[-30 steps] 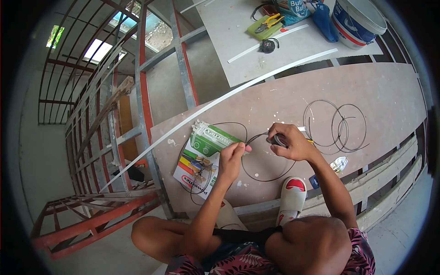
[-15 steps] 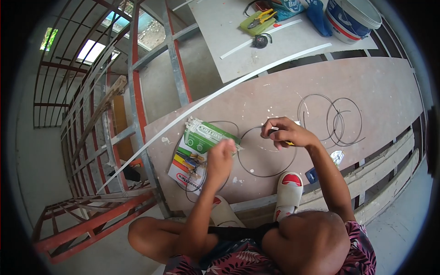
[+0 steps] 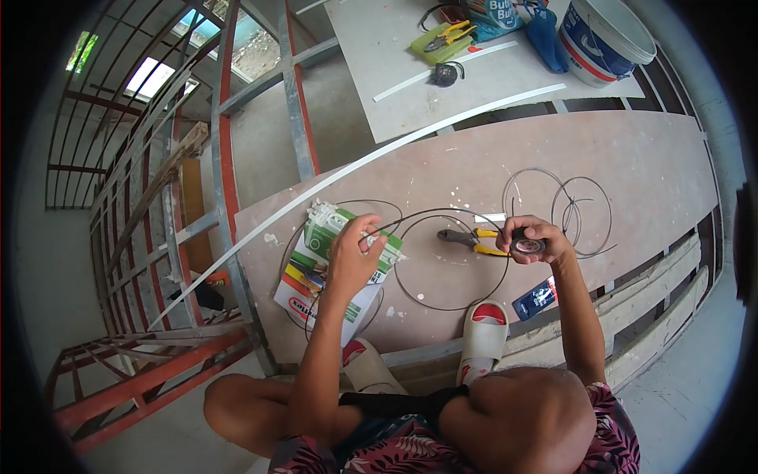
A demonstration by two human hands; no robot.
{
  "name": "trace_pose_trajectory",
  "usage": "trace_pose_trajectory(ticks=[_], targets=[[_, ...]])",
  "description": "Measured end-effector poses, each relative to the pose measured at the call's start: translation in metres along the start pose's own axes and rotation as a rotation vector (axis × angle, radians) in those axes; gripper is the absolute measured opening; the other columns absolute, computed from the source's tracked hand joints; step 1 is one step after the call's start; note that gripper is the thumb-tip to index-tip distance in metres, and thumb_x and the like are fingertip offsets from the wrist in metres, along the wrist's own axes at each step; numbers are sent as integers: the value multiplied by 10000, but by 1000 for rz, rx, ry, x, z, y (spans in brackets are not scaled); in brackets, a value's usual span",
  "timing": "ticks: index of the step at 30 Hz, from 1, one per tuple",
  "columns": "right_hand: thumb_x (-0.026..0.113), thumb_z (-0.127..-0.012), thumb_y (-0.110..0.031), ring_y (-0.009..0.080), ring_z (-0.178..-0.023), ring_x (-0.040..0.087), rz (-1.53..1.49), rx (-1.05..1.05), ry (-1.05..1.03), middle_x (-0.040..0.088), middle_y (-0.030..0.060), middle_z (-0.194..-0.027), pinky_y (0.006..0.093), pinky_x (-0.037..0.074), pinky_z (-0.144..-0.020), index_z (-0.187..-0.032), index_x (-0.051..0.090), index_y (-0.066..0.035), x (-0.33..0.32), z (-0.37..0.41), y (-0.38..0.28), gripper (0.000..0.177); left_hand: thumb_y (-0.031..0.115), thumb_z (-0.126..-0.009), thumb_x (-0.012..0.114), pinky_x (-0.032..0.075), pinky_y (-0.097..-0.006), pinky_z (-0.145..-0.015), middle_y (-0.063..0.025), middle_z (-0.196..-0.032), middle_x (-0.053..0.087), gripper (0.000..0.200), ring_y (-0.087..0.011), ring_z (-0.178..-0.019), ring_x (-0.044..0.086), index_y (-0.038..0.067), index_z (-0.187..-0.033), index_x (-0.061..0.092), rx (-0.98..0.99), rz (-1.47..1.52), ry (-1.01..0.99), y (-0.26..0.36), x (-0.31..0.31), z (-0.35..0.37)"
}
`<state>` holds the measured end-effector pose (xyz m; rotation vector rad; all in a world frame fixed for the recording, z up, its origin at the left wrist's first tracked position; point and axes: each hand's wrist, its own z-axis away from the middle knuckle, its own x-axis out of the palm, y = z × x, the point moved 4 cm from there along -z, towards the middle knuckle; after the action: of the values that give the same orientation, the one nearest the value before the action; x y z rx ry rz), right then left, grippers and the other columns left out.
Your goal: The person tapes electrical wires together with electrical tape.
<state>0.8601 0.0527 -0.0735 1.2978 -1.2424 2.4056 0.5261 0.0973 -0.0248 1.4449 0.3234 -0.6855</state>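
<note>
Thin dark wire (image 3: 442, 210) arcs between my two hands above the board. One end is pinched in my left hand (image 3: 355, 251), over a green box (image 3: 320, 237). Held in my right hand (image 3: 539, 240) is a small round black roll, like tape (image 3: 527, 246), with the wire reaching down to that hand. Yellow-handled pliers (image 3: 476, 241) lie on the board between the hands, jaws to the left. Below them a loop of wire (image 3: 410, 294) rests on the board. More wire coils (image 3: 606, 207) lie to the right of my right hand.
The pinkish board (image 3: 663, 150) carries a long white strip (image 3: 335, 175) along its far edge. Beyond it, a white board (image 3: 355, 47) holds another pair of pliers (image 3: 448, 36), a black round item (image 3: 446, 74) and a bucket (image 3: 596, 47). A blue packet (image 3: 535, 299) lies near my right forearm.
Wire is now visible stretched between my hands. My right hand has moved right and shows the black roll, uncovering the pliers. My left hand has moved slightly left and up.
</note>
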Motion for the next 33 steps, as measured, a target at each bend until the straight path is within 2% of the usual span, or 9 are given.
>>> trace_pose_trajectory(ticks=[3, 9, 14, 16, 18, 22, 24, 28, 33], targets=[[648, -753, -318, 128, -439, 506, -2, -10, 0, 564, 212, -879, 210, 345, -364, -911, 578, 66, 0, 0, 4, 421, 63, -820, 703, 424, -244, -589, -54, -891, 624, 305, -96, -674, 482, 26, -1109, 611, 112, 28, 77, 0, 2, 4], [651, -753, -316, 125, -433, 493, -40, 14, -29, 561, 217, -874, 214, 349, -366, -907, 573, 75, 6, -1, 6, 427, 135, -839, 700, 452, -292, -657, -76, -939, 629, 275, -197, -738, 569, 18, -1077, 628, 177, -66, 52, 3, -1, 0], [644, -762, -314, 119, -429, 471, -61, 17, -39, 563, 217, -873, 216, 358, -382, -916, 569, 79, 6, -1, 11, 429, 76, -771, 683, 418, -391, -861, -74, -904, 604, 260, -312, -886, 580, 49, -1028, 657, 341, -544, 572, 34, 5, 27], [641, -764, -314, 118, -429, 465, -47, 12, -33, 564, 217, -874, 216, 358, -385, -920, 567, 81, 3, -2, 12, 431, 64, -751, 674, 430, -427, -893, -104, -893, 595, 330, -314, -924, 599, 74, -1079, 641, 463, -340, 296, 5, 46, 47], [646, -761, -322, 118, -438, 468, -33, 24, -32, 573, 218, -880, 216, 347, -381, -925, 570, 75, -1, -2, 17, 436, 68, -793, 623, 473, -444, -850, -135, -999, 592, 285, -325, -935, 607, 80, -1078, 639, 207, -241, -304, -9, 98, 60], [663, -751, -332, 121, -444, 458, 70, 55, -21, 561, 246, -877, 214, 333, -380, -920, 572, 75, 0, -3, 15, 450, 87, -828, 596, 499, -448, -840, -132, -1049, 594, 270, -323, -1041, 586, 94, -1095, 632, 137, -357, -260, -57, 161, 18], [662, -758, -326, 120, -447, 460, 98, 54, -1, 567, 240, -879, 216, 333, -385, -923, 573, 74, 4, -4, 10, 441, 82, -829, 619, 403, -470, -963, -90, -1060, 579, 301, -311, -1133, 528, 100, -1128, 638, 392, -678, 111, -47, 168, -15], [664, -771, -318, 117, -474, 476, 161, 60, -5, 586, 205, -888, 215, 338, -404, -925, 573, 69, 8, -5, 5, 426, 106, -847, 611, 320, -428, -994, -93, -1089, 577, 258, -275, -1095, 522, 78, -1102, 624, 226, -634, -238, -60, 186, -53], [605, -821, -269, 98, -504, 481, 130, -63, 148, 614, 138, -864, 215, 350, -428, -937, 570, 26, -11, -15, 0, 319, 143, -899, 547, 447, -459, -834, -166, -885, 615, 165, -375, -885, 593, 56, -1024, 610, 200, -335, -142, -45, 167, -36]])
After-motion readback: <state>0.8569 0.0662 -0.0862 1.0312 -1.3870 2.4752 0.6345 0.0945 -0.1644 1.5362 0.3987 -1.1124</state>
